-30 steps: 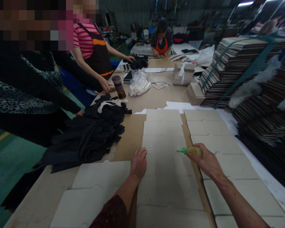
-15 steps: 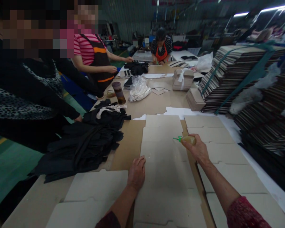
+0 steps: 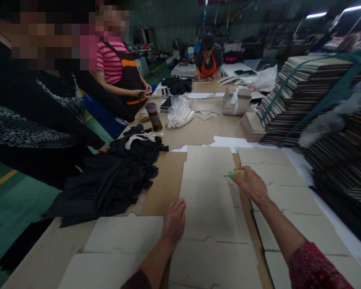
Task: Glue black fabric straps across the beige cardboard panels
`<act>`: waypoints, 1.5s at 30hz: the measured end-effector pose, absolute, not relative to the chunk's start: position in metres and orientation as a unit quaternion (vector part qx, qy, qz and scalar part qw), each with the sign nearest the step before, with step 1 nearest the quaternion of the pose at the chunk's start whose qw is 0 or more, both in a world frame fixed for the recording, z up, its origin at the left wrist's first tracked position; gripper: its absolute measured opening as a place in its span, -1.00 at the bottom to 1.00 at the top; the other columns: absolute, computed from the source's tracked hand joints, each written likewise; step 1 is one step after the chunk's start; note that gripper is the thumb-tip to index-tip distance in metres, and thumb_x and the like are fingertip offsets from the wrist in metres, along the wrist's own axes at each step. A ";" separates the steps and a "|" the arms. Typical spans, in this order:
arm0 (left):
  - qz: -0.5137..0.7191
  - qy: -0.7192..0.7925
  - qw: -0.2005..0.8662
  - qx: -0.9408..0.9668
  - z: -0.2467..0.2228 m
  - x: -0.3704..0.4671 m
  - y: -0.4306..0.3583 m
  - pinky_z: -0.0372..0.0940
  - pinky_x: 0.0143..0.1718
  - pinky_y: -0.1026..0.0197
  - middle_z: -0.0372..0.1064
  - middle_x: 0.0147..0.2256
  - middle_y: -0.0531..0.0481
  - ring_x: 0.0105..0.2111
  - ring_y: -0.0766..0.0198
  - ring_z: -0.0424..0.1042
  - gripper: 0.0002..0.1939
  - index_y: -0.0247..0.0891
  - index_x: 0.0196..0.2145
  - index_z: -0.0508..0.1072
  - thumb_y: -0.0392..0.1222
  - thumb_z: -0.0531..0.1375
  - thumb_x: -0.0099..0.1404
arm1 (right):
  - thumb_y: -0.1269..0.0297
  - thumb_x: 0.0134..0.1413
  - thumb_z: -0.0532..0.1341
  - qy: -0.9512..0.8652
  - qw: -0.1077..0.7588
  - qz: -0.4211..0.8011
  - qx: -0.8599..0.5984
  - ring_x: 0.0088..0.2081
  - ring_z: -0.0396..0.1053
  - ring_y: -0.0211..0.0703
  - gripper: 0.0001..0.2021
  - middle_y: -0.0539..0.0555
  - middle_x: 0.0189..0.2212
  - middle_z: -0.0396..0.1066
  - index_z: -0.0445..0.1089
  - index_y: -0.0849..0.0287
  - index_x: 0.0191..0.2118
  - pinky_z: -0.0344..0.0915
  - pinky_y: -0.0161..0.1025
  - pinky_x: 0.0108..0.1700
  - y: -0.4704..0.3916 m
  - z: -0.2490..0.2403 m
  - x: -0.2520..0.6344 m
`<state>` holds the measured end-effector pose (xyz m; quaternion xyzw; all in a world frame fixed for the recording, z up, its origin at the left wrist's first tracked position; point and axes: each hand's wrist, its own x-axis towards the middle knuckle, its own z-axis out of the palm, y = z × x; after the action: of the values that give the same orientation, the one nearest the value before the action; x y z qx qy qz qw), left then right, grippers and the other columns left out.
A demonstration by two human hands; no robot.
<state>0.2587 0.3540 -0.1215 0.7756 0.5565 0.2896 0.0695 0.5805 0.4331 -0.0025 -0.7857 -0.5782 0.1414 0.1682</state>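
Observation:
A small squeeze bottle (image 3: pixel 240 174) with a green nozzle and yellowish contents is gripped in my right hand (image 3: pixel 254 185). Its nozzle points left, just over the middle column of grey-beige cardboard panels (image 3: pixel 210 216). My left hand (image 3: pixel 174 220) lies palm down along the left edge of that column, fingers slightly bent and close together, holding nothing. Small wet-looking spots show on the panel between my hands. More cardboard panels (image 3: pixel 289 196) overlap in a column to the right, and others (image 3: pixel 123 235) lie by my left forearm.
Black fabric pieces (image 3: pixel 108 184) are heaped at left, beside a person in black. Beyond stand a brown-lidded bottle (image 3: pixel 154 116), a clear plastic bag (image 3: pixel 180 112) and a tied cardboard bundle (image 3: pixel 236 101). Tall strapped stacks (image 3: pixel 307 92) border the right. Two other people work farther back.
The view has shifted slightly. A small spot now shows on the panel below the bottle's nozzle. The person in the striped top has drawn a hand back from the black pile.

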 end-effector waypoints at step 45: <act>0.252 0.561 0.093 0.783 -0.128 0.261 0.350 0.30 0.15 -0.01 0.44 0.03 -0.15 0.06 0.14 0.39 -0.63 -0.29 -0.07 0.44 -0.50 0.04 0.22 | -0.11 -0.06 0.25 -0.565 0.286 0.240 -0.736 -0.40 0.40 -0.08 -0.54 -0.02 -0.40 0.47 0.32 0.01 -0.08 0.29 -0.19 -0.33 0.455 -0.012 0.442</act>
<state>0.2607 0.3502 -0.1278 0.7834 0.5606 0.2519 0.0928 0.4420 0.4548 -0.0118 -0.7358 -0.5648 0.2398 0.2865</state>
